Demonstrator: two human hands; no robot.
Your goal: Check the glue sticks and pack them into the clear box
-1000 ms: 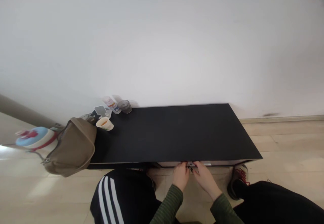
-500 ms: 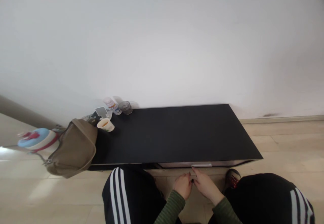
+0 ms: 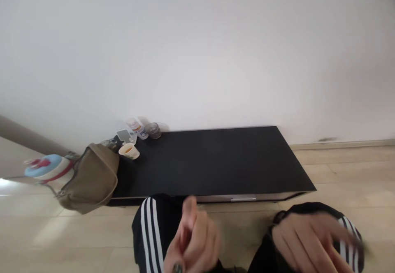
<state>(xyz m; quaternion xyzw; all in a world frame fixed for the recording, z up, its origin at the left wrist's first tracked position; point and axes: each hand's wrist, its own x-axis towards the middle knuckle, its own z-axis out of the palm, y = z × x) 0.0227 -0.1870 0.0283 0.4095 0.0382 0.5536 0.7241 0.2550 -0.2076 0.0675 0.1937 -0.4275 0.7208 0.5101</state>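
My left hand (image 3: 193, 240) is raised close to the camera, smeared by motion, with its fingers loosely curled and one finger pointing up; whether it holds anything is unclear. My right hand (image 3: 308, 236) lies with its fingers stretched out over my right knee in black striped trousers (image 3: 352, 232), and it holds nothing. Both hands are well back from the low black cabinet (image 3: 216, 162). The silver handle (image 3: 243, 199) of its front drawer is just beyond them, and the drawer sits flush.
On the cabinet's left end stand a paper cup with a brown drink (image 3: 128, 151), a dark glass (image 3: 152, 130), a small bottle (image 3: 135, 126) and a flat grey device (image 3: 123, 135). A brown bag (image 3: 89, 178) hangs over the left edge beside a blue-and-red round object (image 3: 46, 168). A white wall rises behind.
Both hands left the drawer handle and pulled back toward me. The left rose near the camera, the right went onto my right knee. My knees shifted inward.
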